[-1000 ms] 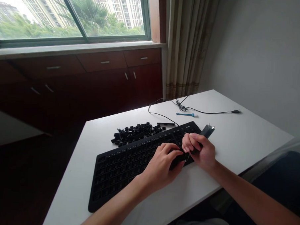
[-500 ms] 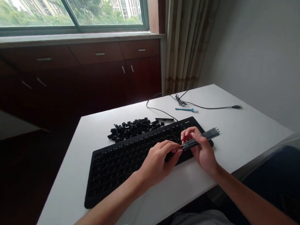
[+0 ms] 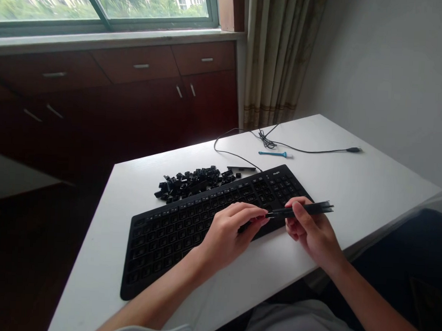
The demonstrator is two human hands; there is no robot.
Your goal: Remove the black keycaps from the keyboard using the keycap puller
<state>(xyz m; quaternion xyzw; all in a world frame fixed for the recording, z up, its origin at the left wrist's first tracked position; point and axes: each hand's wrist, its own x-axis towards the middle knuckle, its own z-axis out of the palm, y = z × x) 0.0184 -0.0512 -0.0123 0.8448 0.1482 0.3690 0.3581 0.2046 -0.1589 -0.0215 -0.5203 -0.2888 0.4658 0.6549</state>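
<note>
A black keyboard [image 3: 166, 243] lies slantwise on the white table, many of its key positions without caps. Over its right part, my right hand [image 3: 315, 233] grips a slim dark tool [image 3: 310, 209] that looks like tweezers, thumb on top. Its far end is blurred, so the exact kind is unclear. At the thin pale tip, my left hand [image 3: 229, 229] is closed in a pinch, thumb against fingertips. Whether a small piece sits between those fingers is hidden. Behind the keyboard spreads a heap of loose black keycaps [image 3: 191, 183].
A blue stick-like tool [image 3: 273, 153] with a pale end lies beyond the keyboard. The keyboard's black cable [image 3: 268, 139] is bundled near the back edge, its plug [image 3: 354, 150] to the right. One long black bar [image 3: 241, 168] lies beside the keycaps.
My right hand has shifted right and slightly down, with the slim tool now nearly level. The left hand keeps its pinch at the tip. The whole view has tilted downward a little.
</note>
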